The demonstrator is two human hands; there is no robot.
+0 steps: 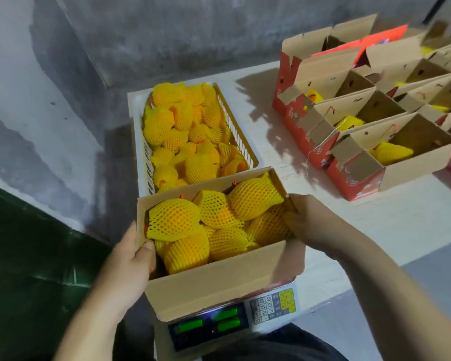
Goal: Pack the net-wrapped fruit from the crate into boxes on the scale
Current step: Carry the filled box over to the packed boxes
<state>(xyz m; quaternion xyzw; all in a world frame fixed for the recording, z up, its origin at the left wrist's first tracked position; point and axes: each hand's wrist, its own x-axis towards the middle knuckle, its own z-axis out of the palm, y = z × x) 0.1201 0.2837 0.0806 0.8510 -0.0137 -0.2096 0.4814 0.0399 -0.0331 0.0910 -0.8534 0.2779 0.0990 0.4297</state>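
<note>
An open cardboard box (219, 280) sits over the digital scale (271, 306), filled with several fruits in yellow foam net (219, 220). My left hand (133, 259) grips the box's left end, thumb hooked over the rim. My right hand (305, 217) grips its right end. Behind the box stands the yellow plastic crate (241, 142), heaped with more net-wrapped fruit (185, 131).
Several open red-and-brown boxes (375, 131) stand in rows on the white table (271, 82) at the right, some holding wrapped fruit. A grey wall (63, 87) runs along the left and back. A dark green surface (29, 269) lies at lower left.
</note>
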